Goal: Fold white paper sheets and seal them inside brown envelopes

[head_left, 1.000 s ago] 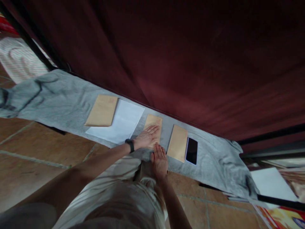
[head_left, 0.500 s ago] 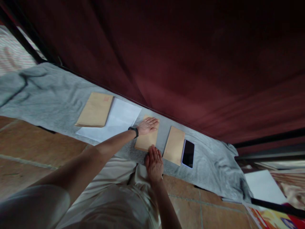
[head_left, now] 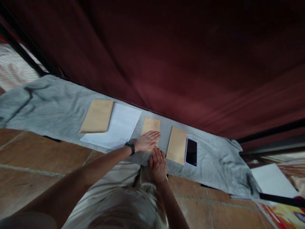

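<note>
A brown paper envelope (head_left: 150, 123) lies on the grey cloth in front of me, with faint red print near its far edge. Across its near half my left hand (head_left: 146, 141) is laid flat, fingers stretched to the right; a dark band circles that wrist. My right hand (head_left: 159, 163) rests at the envelope's near right corner, fingers extended and side by side. Both hands cover the near end of the envelope. To the right lies another brown envelope (head_left: 176, 145). On the left a stack of brown envelopes (head_left: 97, 116) overlaps white paper sheets (head_left: 121, 124).
A phone (head_left: 191, 152) lies beside the right envelope. The grey cloth (head_left: 59, 111) covers a long narrow surface, with a dark red curtain (head_left: 152, 70) behind it. Brown floor tiles (head_left: 190, 190) run below. A white sheet (head_left: 274, 179) and colourful packaging (head_left: 286, 213) sit far right.
My left hand has slid down the envelope toward me, uncovering its far end. My right hand stays at the near corner. The view has shifted slightly.
</note>
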Action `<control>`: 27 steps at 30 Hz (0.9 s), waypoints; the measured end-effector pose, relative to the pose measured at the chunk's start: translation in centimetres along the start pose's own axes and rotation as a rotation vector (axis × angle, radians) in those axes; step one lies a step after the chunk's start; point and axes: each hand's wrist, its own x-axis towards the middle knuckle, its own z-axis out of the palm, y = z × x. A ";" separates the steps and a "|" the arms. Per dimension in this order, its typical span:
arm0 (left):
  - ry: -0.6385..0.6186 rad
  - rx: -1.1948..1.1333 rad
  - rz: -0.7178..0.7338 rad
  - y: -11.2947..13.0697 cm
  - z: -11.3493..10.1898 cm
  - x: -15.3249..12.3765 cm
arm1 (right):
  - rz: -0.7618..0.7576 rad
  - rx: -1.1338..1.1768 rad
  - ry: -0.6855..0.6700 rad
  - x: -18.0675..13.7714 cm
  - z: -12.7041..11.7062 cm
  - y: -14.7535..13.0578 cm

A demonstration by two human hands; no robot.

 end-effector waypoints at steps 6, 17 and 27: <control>-0.023 -0.047 0.022 2.4 -0.3 -2.9 | 0.021 0.004 0.034 -0.3 0.3 0.0; -0.024 -0.092 -0.043 1.7 -0.8 -5.2 | 0.034 0.019 0.036 -0.3 0.4 0.2; 0.011 0.085 -0.249 -3.1 -1.4 -0.5 | 0.004 0.057 0.047 -0.3 0.0 0.3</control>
